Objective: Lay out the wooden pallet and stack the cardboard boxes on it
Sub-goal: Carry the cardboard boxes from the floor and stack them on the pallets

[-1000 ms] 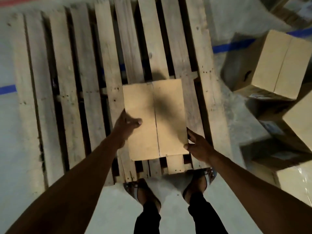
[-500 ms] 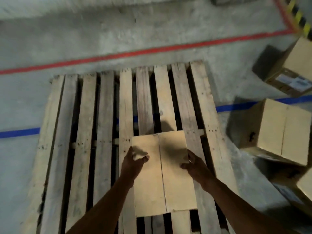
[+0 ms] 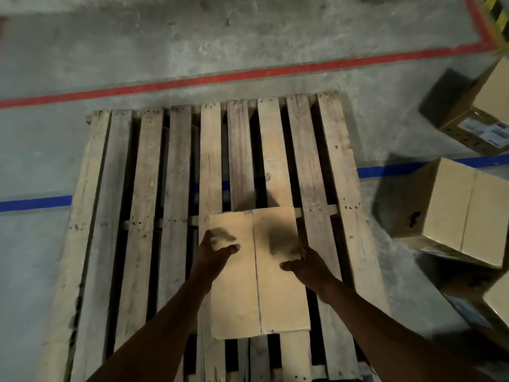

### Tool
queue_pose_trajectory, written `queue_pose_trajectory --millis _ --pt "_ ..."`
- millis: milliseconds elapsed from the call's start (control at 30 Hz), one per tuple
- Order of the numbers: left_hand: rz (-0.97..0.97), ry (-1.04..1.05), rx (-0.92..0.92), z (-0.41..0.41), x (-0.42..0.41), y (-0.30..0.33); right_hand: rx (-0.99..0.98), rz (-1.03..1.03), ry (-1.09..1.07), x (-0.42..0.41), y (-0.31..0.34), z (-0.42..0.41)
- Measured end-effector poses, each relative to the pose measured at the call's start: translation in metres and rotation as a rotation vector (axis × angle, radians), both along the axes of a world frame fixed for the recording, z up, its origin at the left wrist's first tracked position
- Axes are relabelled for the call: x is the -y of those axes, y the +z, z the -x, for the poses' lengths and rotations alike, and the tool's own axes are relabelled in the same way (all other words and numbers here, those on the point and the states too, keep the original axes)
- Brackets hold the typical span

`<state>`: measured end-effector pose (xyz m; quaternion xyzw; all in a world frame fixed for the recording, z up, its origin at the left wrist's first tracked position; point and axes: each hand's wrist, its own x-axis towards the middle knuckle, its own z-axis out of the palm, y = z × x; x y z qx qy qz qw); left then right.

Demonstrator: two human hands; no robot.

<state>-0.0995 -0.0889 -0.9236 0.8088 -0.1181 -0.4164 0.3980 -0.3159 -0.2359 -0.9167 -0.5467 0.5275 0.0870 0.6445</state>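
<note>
With the wooden pallet (image 3: 154, 216) already lying flat on the concrete floor (image 3: 248, 42), I judge the first step complete and the stacking only begun. One cardboard box (image 3: 259, 285) sits on the slats at about 5 o'clock from the pallet's centre, toward the near edge, its top flaps closed along a centre seam; its contents cannot be determined. My left hand (image 3: 213, 250) is at the box's left top edge, thumb reaching over the top face; the fingers are blurred, so I cannot tell whether they grip the side or merely rest against it. My right hand (image 3: 308, 261) is at the right edge, thumb across the top, fingers running down the side out of view; its grip cannot be confirmed either. I judge this to be final positioning of the first box. Remaining work: three further boxes wait off the pallet, on the floor at 3 o'clock. A sealed box (image 3: 451, 210) lies beside the blue tape line (image 3: 33, 202), a labelled box (image 3: 484, 111) sits beyond it at 2 o'clock, and a partly visible box (image 3: 495, 301) sits at 4 o'clock. All appear closed.
</note>
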Motion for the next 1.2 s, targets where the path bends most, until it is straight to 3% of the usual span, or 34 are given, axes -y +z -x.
queue_pose_trajectory --millis 467,633,767,1200 --pt "-0.066 -0.088 0.079 -0.012 -0.01 -0.021 0.005 -0.014 0.029 -0.006 0.005 -0.013" --pt "-0.257 -0.207 0.313 -0.008 -0.004 -0.018 0.001 0.206 0.072 -0.011 0.002 -0.026" --pt "-0.252 -0.089 0.086 0.001 -0.012 -0.018 -0.063 0.177 -0.004 -0.018 -0.004 -0.026" --pt "-0.361 -0.202 0.182 0.007 -0.017 -0.012 -0.154 0.16 0.172 -0.019 0.002 -0.026"
